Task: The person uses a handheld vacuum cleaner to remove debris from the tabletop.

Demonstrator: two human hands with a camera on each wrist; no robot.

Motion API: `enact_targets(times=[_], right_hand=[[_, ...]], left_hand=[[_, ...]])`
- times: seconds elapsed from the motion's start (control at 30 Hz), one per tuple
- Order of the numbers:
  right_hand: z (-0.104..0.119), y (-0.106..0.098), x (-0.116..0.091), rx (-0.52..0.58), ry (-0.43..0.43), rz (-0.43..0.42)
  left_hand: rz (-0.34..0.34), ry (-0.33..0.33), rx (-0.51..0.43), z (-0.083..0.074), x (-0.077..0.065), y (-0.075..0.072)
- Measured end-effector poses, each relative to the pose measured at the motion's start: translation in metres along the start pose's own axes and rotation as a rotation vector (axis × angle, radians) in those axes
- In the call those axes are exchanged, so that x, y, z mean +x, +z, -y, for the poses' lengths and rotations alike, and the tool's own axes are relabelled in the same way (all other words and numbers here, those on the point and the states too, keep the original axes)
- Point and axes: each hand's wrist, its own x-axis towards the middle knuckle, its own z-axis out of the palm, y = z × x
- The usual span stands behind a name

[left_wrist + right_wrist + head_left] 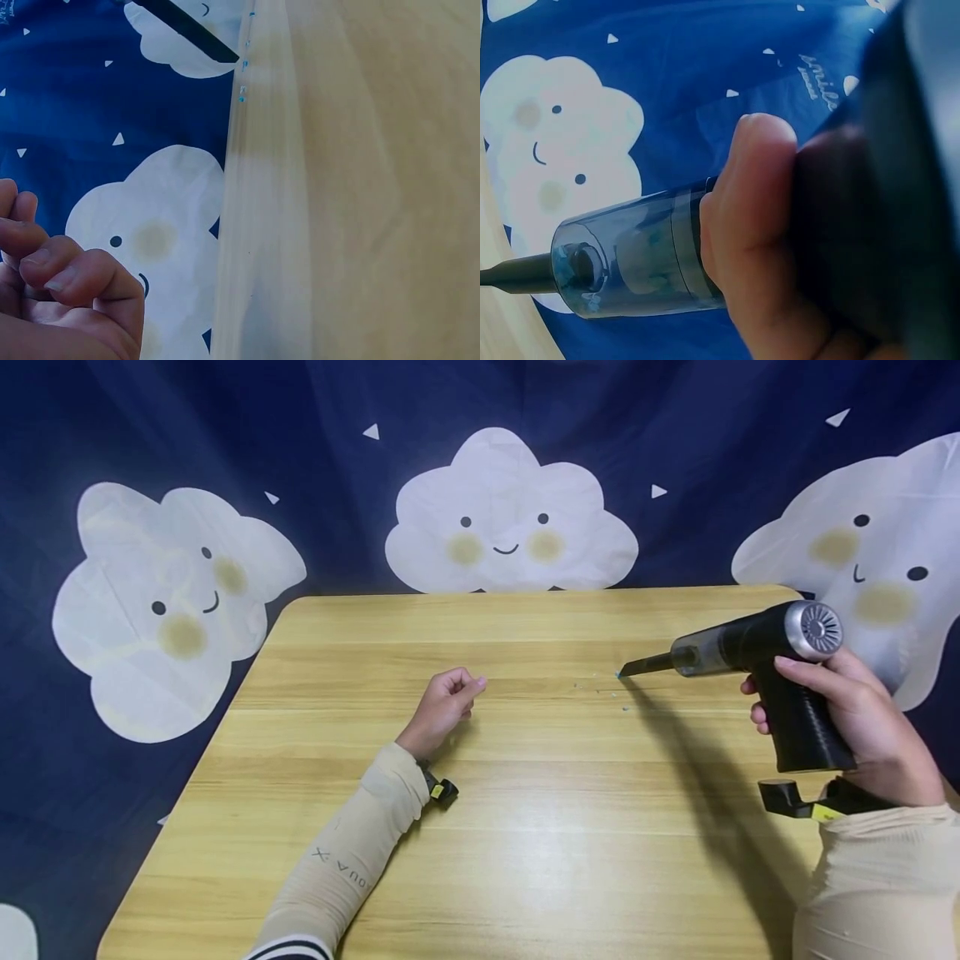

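My right hand [870, 718] grips the black pistol handle of a handheld vacuum cleaner [806, 693], its fingers wrapped around the front. The vacuum's narrow dark nozzle [648, 665] slants down to the left, its tip right at a tiny blue bit [618, 675]. Several small blue and whitish bits [615, 695] lie scattered left of and below the tip. Through the clear dust cup [641, 255], bluish scraps show in the right wrist view. My left hand [444, 706] hovers or rests low at mid-table, left of the bits, fingers loosely curled around nothing.
The light wooden table [525, 877] has rounded corners. Behind it hangs a dark blue curtain [337, 460] with white smiling clouds. Each wrist wears a black camera mount [442, 792], and beige sleeves cover both forearms. A long shadow of the vacuum crosses the right side.
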Motion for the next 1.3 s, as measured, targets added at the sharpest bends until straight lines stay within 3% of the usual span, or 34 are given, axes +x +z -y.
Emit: enact_targets(times=[0.63,0.8,1.1,1.3], right_hand=[[-0.003,0.004,0.004,0.068,-0.019,0.069],[-0.004,0.006,0.005,0.019,-0.005,0.045],[-0.010,0.012,0.011,0.057,-0.022,0.082],[-0.013,0.014,0.013,0.047,-0.018,0.082]], left_hand=[[0.001,-0.001,-0.024,-0.001,0.001,-0.002],[0.006,-0.014,-0.030,-0.002,0.001,-0.002],[-0.005,0.026,-0.061,-0.001,0.000,-0.001],[-0.035,0.012,-0.010,0.002,0.003,0.000]])
